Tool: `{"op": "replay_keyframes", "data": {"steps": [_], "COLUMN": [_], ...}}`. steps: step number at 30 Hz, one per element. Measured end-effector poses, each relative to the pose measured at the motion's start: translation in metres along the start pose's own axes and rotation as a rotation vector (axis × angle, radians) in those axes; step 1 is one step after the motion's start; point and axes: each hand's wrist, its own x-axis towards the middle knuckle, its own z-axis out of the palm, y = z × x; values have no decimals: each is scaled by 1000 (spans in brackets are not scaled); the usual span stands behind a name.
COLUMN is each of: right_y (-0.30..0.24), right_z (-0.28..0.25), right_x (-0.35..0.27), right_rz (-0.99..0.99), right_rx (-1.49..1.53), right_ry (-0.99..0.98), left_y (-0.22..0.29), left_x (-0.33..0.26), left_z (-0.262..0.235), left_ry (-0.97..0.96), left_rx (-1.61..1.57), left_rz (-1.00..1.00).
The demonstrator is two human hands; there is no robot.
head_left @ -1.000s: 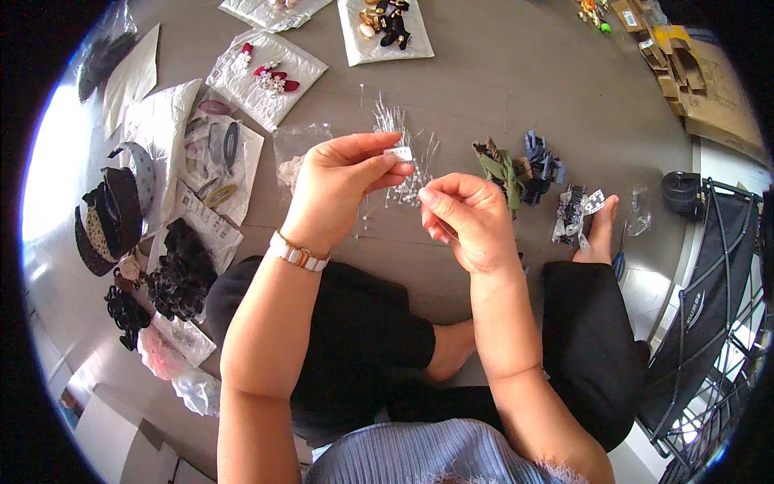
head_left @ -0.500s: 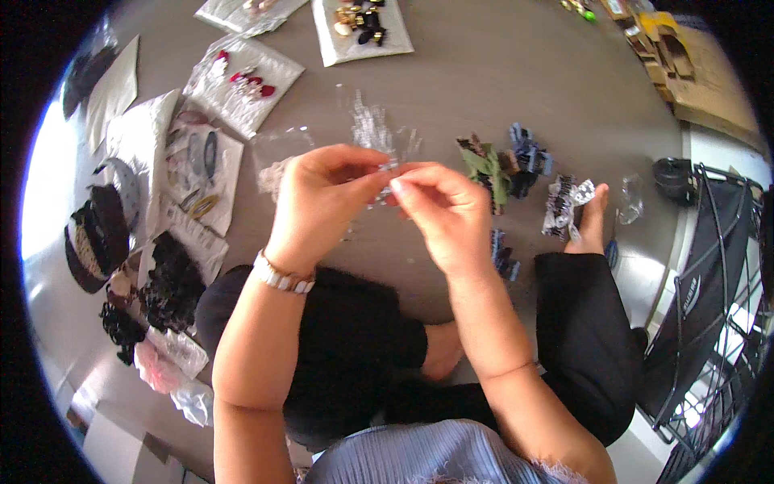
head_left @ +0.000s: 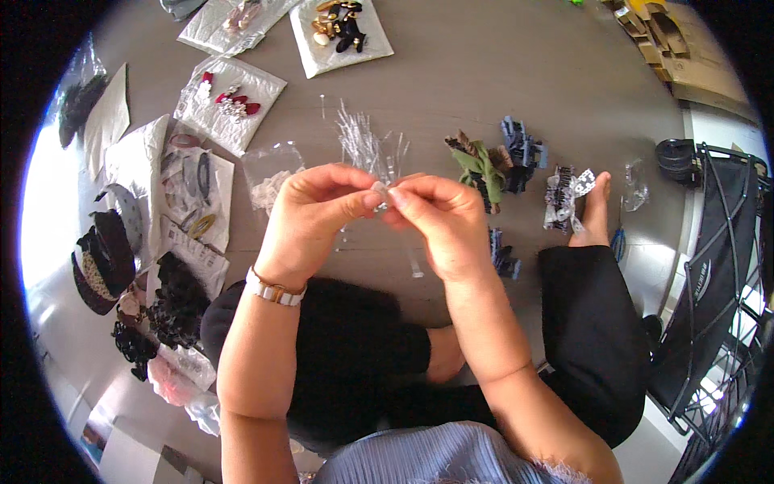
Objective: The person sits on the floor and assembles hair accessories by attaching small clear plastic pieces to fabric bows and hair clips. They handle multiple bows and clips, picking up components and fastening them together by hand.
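My left hand [head_left: 310,210] and my right hand [head_left: 443,218] meet in front of me, thumbs and forefingers pinched together. Between the fingertips is a small, pale, shiny piece [head_left: 380,192], mostly covered by the fingers, so its kind does not show. Just beyond the hands lies a loose bunch of clear thin plastic strands [head_left: 360,137] on the floor. A clear bag with a beige bundle [head_left: 272,192] rests left of my left hand. To the right of my right hand are green and brown fabric hair pieces [head_left: 481,168] and blue claw clips [head_left: 522,153].
Packets [head_left: 258,79] with hair ornaments lie on the floor at the far left. Headbands [head_left: 105,258] and black scrunchies [head_left: 177,298] sit at the left. A striped clip bundle [head_left: 562,198] is by my foot. Cardboard [head_left: 701,68] and a black rack [head_left: 693,298] stand right.
Both hands have come slightly nearer to me, still pinched together. A clear strand now hangs below the right fingers. The view has shifted a little.
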Motion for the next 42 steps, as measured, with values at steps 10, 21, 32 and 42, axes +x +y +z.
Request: {"op": "replay_keyframes", "data": {"steps": [10,21,32,42], "right_y": [-17,-39,-36,-33], "right_z": [1,4,6,9], "right_x": [-7,-19,-15,-14], "right_rz": [64,-149,-205,-312], "right_rx": [28,-340,-494,-511], "right_ry": [4,-47,46,7], "left_y": [-1,4,4,5], "left_x": [3,-3,1,1], "left_z": [-2,1,0,-1], "left_ry": [-216,-269,-278,-311], "left_rx": [-44,-149,-91,-135], "left_rz": [190,113,202,203]}}
